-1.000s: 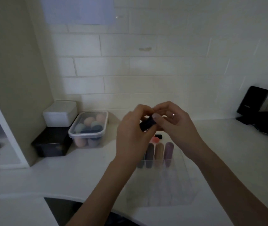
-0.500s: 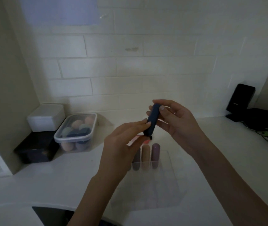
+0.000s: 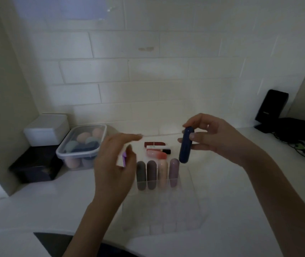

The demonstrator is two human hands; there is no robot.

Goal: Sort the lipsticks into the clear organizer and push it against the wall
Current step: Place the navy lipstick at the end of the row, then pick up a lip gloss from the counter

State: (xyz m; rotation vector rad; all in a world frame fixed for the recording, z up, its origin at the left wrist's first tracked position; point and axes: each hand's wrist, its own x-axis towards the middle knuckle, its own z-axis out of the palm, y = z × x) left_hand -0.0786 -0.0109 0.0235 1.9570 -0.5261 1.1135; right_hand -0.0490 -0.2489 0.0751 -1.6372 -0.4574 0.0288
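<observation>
The right hand (image 3: 216, 140) holds a navy lipstick (image 3: 185, 144) almost upright, above the counter (image 3: 36, 210). The thumb lies on its near side and the fingers (image 3: 194, 121) curl over its top, so the lower end hangs free. The left hand (image 3: 113, 164) is spread wide and holds nothing. Between the hands, the organizer (image 3: 190, 210) stands near the counter's front edge, with four lipsticks (image 3: 156, 174) upright in its back row. More tubes (image 3: 156, 150) lie behind it, towards the wall (image 3: 148, 80).
</observation>
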